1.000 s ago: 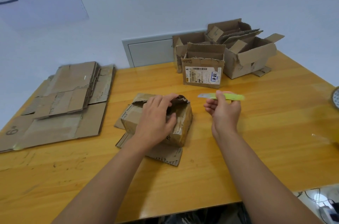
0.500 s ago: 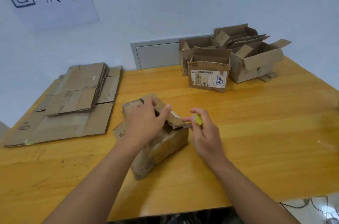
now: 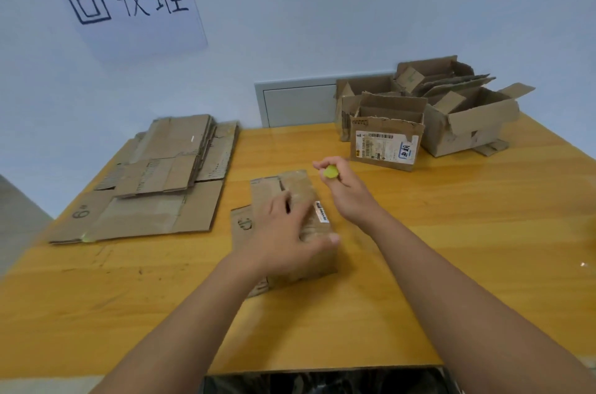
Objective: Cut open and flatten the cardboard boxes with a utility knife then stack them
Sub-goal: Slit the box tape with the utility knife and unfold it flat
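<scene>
Pale blue walls are backing a yellow wooden worktop [image 3: 451, 232], with a paper sign [image 3: 129, 3] bearing handwritten characters hanging at upper left and a grey wall panel [image 3: 296, 103] sitting just behind the far edge. On the left of the worktop a stack of flattened cardboard [image 3: 154, 181] is lying flat, smaller sheets resting on a larger one. At the far right a cluster of open boxes [image 3: 451, 110] is standing, flaps up, and the nearest of them, a labelled box [image 3: 385, 147], is showing a shipping sticker on its front. Near the middle, a small cardboard box [image 3: 290, 187] is lying on the worktop with a loose flap spreading out at its left. The left hand [image 3: 287, 239] is pressing down on top of this box, fingers spread wide and thumb reaching toward its right edge; the hand is blurred. The right hand [image 3: 345, 190] is hovering just beyond the box's far right corner, its grip curling closed around a yellow-green utility knife [image 3: 331, 172], of which only the butt end is showing; the blade is hidden from view.
</scene>
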Demonstrator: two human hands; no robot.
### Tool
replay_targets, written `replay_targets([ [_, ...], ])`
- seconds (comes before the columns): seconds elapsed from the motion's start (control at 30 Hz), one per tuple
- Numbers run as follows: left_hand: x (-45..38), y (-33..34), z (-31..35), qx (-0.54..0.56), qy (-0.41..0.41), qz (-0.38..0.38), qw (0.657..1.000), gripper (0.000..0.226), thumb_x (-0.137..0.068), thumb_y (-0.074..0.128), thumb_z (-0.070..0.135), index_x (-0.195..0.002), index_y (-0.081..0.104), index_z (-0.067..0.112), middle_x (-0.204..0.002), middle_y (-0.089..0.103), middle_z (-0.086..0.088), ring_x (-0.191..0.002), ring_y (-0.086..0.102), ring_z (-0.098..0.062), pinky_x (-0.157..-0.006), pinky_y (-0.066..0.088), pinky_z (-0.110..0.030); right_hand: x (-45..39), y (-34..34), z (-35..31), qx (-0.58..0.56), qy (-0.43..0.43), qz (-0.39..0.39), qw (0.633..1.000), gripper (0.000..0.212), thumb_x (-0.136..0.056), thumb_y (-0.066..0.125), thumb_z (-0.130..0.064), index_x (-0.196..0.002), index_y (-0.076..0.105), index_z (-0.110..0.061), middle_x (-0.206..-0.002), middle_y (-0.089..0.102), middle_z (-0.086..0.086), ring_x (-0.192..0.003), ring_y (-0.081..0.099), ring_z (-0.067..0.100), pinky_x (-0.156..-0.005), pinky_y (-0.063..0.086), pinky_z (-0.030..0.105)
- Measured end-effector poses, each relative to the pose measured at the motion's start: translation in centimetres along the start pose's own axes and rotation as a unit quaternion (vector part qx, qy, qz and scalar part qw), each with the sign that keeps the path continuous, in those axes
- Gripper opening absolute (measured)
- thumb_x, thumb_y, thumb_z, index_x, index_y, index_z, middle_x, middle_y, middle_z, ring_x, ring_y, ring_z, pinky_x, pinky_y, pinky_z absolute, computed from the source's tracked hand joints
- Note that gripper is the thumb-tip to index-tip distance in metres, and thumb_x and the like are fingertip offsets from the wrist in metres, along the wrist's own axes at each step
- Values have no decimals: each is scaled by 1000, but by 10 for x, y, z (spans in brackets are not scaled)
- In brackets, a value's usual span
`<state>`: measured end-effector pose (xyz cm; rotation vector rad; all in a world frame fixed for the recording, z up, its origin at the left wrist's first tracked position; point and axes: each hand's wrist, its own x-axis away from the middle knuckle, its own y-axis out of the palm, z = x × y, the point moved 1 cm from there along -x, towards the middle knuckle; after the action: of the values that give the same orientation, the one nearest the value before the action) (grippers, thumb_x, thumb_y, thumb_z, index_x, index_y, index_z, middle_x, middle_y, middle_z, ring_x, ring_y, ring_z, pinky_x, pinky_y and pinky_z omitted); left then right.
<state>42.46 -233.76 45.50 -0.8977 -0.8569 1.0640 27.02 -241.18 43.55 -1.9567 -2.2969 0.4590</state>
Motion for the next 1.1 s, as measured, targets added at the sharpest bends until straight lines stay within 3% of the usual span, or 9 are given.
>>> replay_targets([
  [0.1,7,11,-3,-79,16,-13,997,99,-75,37,88,-154,-2,44,-164,-17,-3,-150,-12,-24,-120,9,-48,-26,13,2,-6,39,-63,997,16,-106,44,-25,-119,52,-22,-132,52,-12,-120,48,8,-93,41,25],
  [0.2,9,3,-14,-87,55,-20,994,93,-76,35,86,-154,1,47,-164,-16,-2,-151,-11,-20,-120,9,-45,-33,15,3,12,45,-62,997,13,-103,51,-25,-114,52,-18,-111,56,-6,-102,53,13,-82,44,28],
  [0.4,11,-24,-17,-1,108,-31,994,73,-82,34,78,-141,42,37,-158,30,8,-138,33,-11,-104,33,-30,6,-11,9,75,54,74,993,18,-91,67,-16,-102,52,-19,-96,63,-1,-80,54,16,-76,48,39],
  [0.47,8,-24,-4,-18,93,-19,995,82,-78,37,83,-138,44,27,-142,46,8,-119,46,-10,-92,40,-28,30,-13,9,64,75,123,987,23,-88,67,-12,-101,51,-20,-95,62,-3,-76,54,15,-73,47,37],
  [0.6,6,-14,23,-110,95,-47,988,104,-72,41,90,-149,31,22,-148,40,3,-132,41,-19,-108,37,-38,76,-12,12,83,74,207,972,28,-87,66,-11,-104,48,-24,-92,61,-4,-75,55,12,-68,45,32],
  [0.7,3,-3,33,-256,127,12,958,81,-86,54,67,-147,33,17,-146,43,-3,-133,43,-23,-119,23,-41,103,-4,10,79,53,241,966,28,-88,67,-15,-103,47,-25,-91,60,-9,-72,57,5,-59,41,20],
  [0.8,0,3,37,-325,165,47,930,62,-92,59,38,-145,35,16,-142,45,-5,-130,47,-24,-120,16,-41,117,9,7,61,36,232,970,23,-90,69,-21,-104,50,-23,-84,63,-6,-60,55,11,-50,39,25],
  [0.93,-5,-8,12,-223,174,4,959,64,-91,57,20,-149,29,23,-146,36,1,-130,42,-22,-106,38,-37,120,13,8,16,29,190,981,23,-90,70,-19,-102,52,-26,-97,67,-6,-83,59,19,-68,48,33],
  [1.1,-6,-8,-1,-107,163,-2,981,66,-85,38,47,-149,35,29,-139,37,8,-127,34,-12,-106,26,-30,94,-10,11,9,-37,129,991,40,-89,66,-7,-110,47,-35,-133,56,-17,-115,55,-6,-95,44,16],
])
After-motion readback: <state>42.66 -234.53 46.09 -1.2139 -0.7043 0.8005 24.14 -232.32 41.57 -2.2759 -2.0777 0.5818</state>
